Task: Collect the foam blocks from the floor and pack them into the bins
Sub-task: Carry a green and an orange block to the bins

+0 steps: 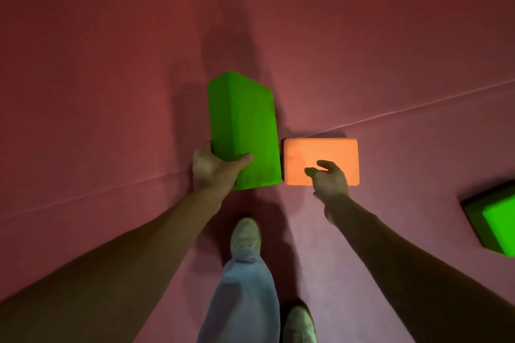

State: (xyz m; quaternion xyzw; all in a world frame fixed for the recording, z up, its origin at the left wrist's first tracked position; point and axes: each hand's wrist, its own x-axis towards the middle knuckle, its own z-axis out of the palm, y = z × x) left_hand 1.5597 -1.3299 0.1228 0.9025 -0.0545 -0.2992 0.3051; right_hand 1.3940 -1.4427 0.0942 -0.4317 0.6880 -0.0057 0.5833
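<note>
gathering floor blocks
left hand (214, 170) grips tall green foam block (245, 125); loose-fingered right hand (330, 179) must clasp flat orange foam block (320, 153).

— What is the left hand doing?
— The left hand (214, 170) grips the green block (245, 131) near its lower end. The thumb (245, 160) lies across the front face and the fingers are hidden behind. The bare left forearm (125, 253) stretches straight out to it.
— And the right?
— The right hand (330, 181) holds nothing. It is palm down, fingers loosely spread and slightly bent, at the end of an outstretched bare right forearm (404, 253).
— The feet?
— The front shoe (246, 234) is between the arms, the rear shoe (299, 326) at the bottom edge
</note>
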